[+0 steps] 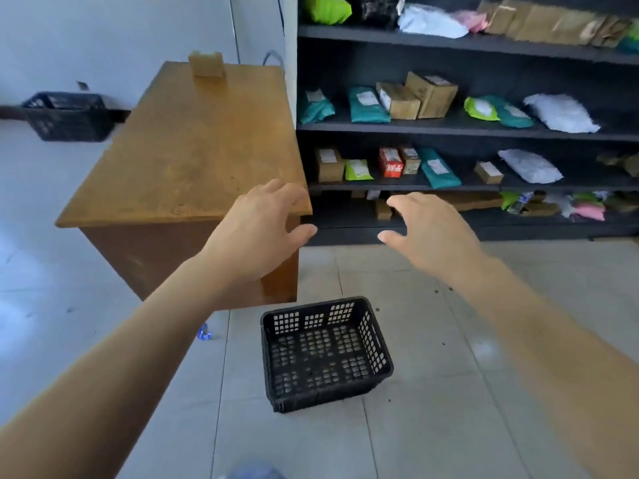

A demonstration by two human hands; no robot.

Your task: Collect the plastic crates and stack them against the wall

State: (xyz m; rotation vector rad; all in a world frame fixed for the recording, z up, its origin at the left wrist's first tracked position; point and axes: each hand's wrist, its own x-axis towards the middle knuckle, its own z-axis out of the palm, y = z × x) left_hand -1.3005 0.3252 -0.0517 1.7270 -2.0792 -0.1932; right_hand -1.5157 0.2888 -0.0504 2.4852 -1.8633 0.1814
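Crate (pixel 325 354) of black plastic sits empty on the floor tiles beside the desk (pixel 193 146), below and between our left hand (pixel 256 233) and right hand (pixel 428 233), both spread and holding nothing; another crate (pixel 67 115) waits against the wall.

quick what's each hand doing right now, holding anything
Left hand: open, fingers spread, holding nothing.
Right hand: open, fingers spread, holding nothing.
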